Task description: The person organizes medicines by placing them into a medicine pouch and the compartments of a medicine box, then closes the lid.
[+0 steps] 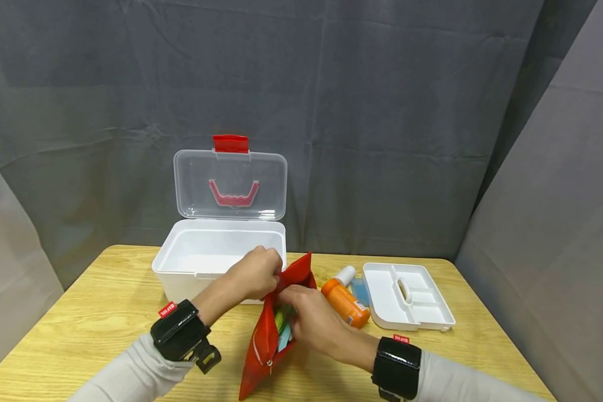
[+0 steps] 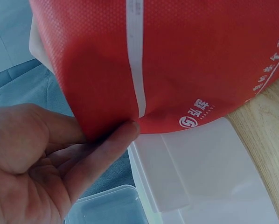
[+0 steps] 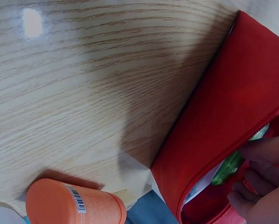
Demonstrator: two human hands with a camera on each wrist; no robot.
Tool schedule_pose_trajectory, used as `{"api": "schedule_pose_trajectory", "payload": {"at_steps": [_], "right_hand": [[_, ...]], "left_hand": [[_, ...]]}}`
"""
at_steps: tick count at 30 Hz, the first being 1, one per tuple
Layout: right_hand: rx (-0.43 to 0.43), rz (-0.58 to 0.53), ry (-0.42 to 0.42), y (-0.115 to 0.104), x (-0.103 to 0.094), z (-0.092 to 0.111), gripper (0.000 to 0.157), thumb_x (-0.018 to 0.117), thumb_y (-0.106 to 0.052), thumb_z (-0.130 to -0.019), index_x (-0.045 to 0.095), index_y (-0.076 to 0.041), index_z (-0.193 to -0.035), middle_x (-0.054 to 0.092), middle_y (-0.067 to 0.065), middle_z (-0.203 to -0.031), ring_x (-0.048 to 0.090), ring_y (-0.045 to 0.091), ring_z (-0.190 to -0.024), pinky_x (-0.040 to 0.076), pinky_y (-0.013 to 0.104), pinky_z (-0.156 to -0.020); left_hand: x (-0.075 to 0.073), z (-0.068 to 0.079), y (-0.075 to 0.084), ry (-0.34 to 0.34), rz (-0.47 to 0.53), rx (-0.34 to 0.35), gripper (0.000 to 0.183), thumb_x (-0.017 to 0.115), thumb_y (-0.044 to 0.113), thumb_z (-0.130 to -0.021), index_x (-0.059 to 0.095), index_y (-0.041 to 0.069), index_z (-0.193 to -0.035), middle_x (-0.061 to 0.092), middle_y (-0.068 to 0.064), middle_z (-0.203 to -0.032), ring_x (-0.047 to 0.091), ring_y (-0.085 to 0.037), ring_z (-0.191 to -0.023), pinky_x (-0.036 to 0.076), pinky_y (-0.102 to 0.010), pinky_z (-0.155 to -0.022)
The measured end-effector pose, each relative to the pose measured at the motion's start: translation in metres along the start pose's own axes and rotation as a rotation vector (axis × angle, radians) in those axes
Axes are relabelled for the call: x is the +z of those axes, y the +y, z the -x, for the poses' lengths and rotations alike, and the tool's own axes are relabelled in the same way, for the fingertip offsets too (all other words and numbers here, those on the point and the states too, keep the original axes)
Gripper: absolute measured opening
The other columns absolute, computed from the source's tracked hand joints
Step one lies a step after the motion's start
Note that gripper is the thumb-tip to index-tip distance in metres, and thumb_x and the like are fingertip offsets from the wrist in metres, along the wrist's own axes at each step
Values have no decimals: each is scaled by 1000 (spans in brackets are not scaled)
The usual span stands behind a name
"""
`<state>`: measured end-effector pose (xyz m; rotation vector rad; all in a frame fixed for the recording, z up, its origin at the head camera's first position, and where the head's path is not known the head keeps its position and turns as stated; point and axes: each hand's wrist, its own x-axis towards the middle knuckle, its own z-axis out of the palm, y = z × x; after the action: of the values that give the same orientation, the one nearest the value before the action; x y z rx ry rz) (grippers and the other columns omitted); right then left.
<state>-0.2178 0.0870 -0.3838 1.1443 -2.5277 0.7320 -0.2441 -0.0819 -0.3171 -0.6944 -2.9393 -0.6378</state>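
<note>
A red zippered pouch (image 1: 267,347) stands tilted on the table with its zip undone. My left hand (image 1: 256,272) pinches its upper edge between thumb and fingers; in the left wrist view, white lettering and a pale stripe mark the red fabric (image 2: 186,60). My right hand (image 1: 314,321) reaches into the mouth of the pouch. In the right wrist view its thumb and fingers stand apart beside a green packet (image 3: 228,168). Other pale and light-blue contents (image 1: 284,337) show inside, partly hidden by the hand.
Behind the left hand sits a white box (image 1: 176,268) with its clear lid (image 1: 231,167) raised. To the right lie an orange bottle (image 1: 347,304), a white bottle (image 1: 345,275), a blue item (image 1: 360,291) and a white divided tray (image 1: 382,301). Grey cloth hangs around the table.
</note>
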Motion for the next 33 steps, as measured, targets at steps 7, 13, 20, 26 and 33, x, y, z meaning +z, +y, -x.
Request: {"api": "schedule_pose_trajectory", "payload": {"at_steps": [7, 13, 20, 26, 33], "right_hand": [[26, 2, 33, 3, -4, -1, 42, 64, 18, -66, 74, -6, -100, 74, 6, -98, 69, 18, -91, 59, 33, -85], [71, -3, 91, 4, -15, -7, 28, 69, 13, -73, 72, -4, -95, 73, 8, -94, 69, 22, -87, 60, 37, -82], [162, 49, 164, 15, -32, -19, 11, 78, -4, -83, 70, -7, -89, 70, 4, -87, 64, 17, -75, 56, 28, -67], [291, 31, 165, 32, -38, -25, 19, 75, 0, -85, 63, -1, -99, 67, 15, -98, 65, 30, -91, 57, 44, -84], [477, -33, 23, 51, -39, -28, 28, 63, -2, -93, 60, 1, -121, 67, 13, -98, 62, 27, -88, 55, 45, -85]], "left_hand": [[0, 1, -1, -3, 8, 10, 31, 61, -6, -84, 63, 8, -58, 52, 1, -45, 51, -14, -43, 41, -24, -41], [-1, 0, -2, -4, -2, 18, 30, 61, -7, -83, 63, 9, -58, 51, 2, -46, 50, -14, -44, 41, -24, -42], [-2, 0, -2, -15, 0, 12, 27, 61, -7, -83, 64, 8, -60, 52, 2, -47, 50, -15, -45, 42, -24, -42], [0, -1, -2, -22, 5, 12, 27, 61, -7, -84, 66, 7, -62, 53, 1, -48, 50, -14, -45, 43, -23, -42], [1, 0, -2, -9, 7, 24, 30, 60, -7, -83, 63, 9, -58, 52, 3, -46, 49, -13, -44, 40, -23, -41]]}}
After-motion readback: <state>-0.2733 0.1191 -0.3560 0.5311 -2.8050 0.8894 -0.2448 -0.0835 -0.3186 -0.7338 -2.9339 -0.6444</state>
